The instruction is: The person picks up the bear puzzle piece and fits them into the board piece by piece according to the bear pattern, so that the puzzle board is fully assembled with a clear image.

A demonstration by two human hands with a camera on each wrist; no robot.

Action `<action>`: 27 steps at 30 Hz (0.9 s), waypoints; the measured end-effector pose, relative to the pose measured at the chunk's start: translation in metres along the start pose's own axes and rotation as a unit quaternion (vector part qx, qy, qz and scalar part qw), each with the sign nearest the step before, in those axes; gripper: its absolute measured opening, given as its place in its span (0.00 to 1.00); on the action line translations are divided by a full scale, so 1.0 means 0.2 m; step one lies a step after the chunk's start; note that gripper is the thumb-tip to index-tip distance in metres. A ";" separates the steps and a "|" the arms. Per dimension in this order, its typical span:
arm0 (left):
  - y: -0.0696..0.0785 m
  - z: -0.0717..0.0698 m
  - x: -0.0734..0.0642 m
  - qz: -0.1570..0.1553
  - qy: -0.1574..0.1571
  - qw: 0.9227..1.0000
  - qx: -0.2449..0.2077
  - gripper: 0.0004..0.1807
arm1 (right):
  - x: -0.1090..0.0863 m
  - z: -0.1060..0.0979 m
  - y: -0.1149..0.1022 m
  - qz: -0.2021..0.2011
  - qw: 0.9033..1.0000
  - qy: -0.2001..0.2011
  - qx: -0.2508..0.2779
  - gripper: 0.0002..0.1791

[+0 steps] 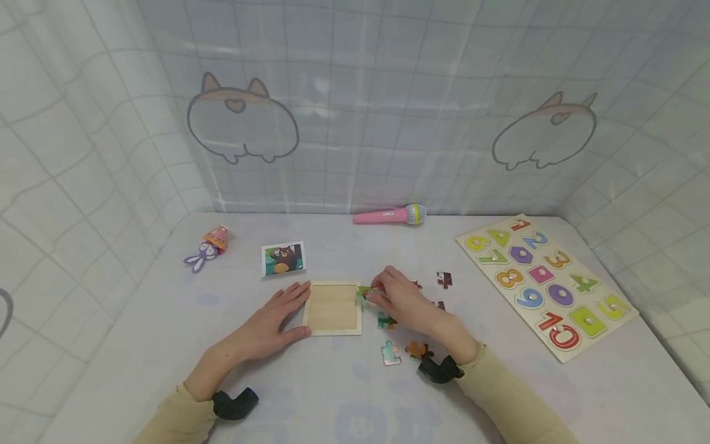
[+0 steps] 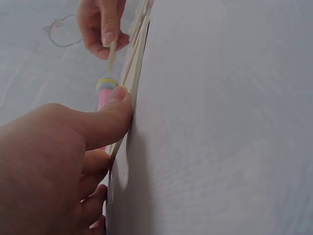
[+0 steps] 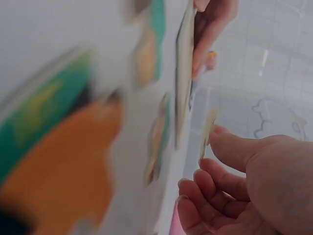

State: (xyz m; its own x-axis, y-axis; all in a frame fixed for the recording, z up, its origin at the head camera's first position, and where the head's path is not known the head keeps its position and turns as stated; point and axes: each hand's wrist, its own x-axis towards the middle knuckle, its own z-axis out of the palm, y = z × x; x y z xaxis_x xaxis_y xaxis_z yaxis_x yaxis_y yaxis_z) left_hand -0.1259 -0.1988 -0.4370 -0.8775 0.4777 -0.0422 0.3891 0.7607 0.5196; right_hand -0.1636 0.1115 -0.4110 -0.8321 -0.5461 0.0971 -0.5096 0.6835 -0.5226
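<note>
A shallow square wooden puzzle tray (image 1: 333, 308) lies on the table, its bare bottom showing. My left hand (image 1: 272, 320) rests at its left side, fingers stretched by the far corner and thumb (image 2: 110, 117) pressing the near edge. Just off the tray's right rim, my right hand (image 1: 402, 299) pinches a puzzle piece (image 1: 363, 291), green on its face, between thumb and fingers. The right wrist view shows this piece (image 3: 208, 132) edge-on, raised off the table. Loose puzzle pieces lie under and around the right hand, including a light green one (image 1: 390, 353) and a brown-orange one (image 1: 418, 351).
A bear picture card (image 1: 284, 259) lies behind the tray, with a purple rabbit toy (image 1: 208, 250) to its left. A pink toy microphone (image 1: 388, 215) is at the back by the wall. On the right lies a wooden number board (image 1: 546, 287). A dark puzzle piece (image 1: 444, 279) sits beyond the right hand.
</note>
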 end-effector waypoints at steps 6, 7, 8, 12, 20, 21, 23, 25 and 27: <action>0.00 0.00 0.00 0.001 0.001 1.000 0.003 0.44 | 0.04 0.01 -0.07 -0.011 1.000 0.007 0.021 0.15; 0.00 0.00 0.00 0.002 0.001 1.000 0.002 0.44 | 0.04 0.01 -0.08 -0.009 1.000 0.006 0.025 0.15; 0.00 0.00 0.00 0.002 0.001 1.000 0.002 0.44 | 0.05 0.02 -0.09 -0.008 1.000 0.007 0.025 0.15; 0.00 0.00 0.00 -0.001 -0.001 1.000 -0.004 0.44 | 0.08 0.04 -0.13 0.000 1.000 0.009 0.023 0.16; 0.00 0.00 0.00 -0.010 -0.004 1.000 -0.008 0.45 | 0.14 0.10 -0.19 0.004 1.000 0.003 0.026 0.17; 0.00 0.00 0.00 -0.011 -0.004 1.000 -0.009 0.45 | 0.15 0.10 -0.19 0.003 1.000 0.002 0.026 0.17; 0.00 0.00 0.00 -0.012 -0.004 1.000 -0.010 0.45 | 0.16 0.12 -0.20 0.002 1.000 -0.001 0.023 0.17; 0.00 0.00 -0.01 -0.012 -0.003 1.000 -0.012 0.45 | 0.18 0.13 -0.21 0.001 1.000 -0.004 0.021 0.17; 0.00 0.00 0.00 -0.009 -0.002 1.000 -0.012 0.45 | 0.19 0.15 -0.22 -0.001 1.000 -0.006 0.020 0.17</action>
State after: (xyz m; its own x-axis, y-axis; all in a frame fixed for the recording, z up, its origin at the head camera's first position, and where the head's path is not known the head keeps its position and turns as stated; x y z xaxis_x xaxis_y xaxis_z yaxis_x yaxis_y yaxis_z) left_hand -0.1251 -0.1988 -0.4368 -0.8835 0.4652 -0.0546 0.3662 0.7587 0.5387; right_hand -0.1665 0.0473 -0.4093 -0.8277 -0.5543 0.0877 -0.5024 0.6623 -0.5559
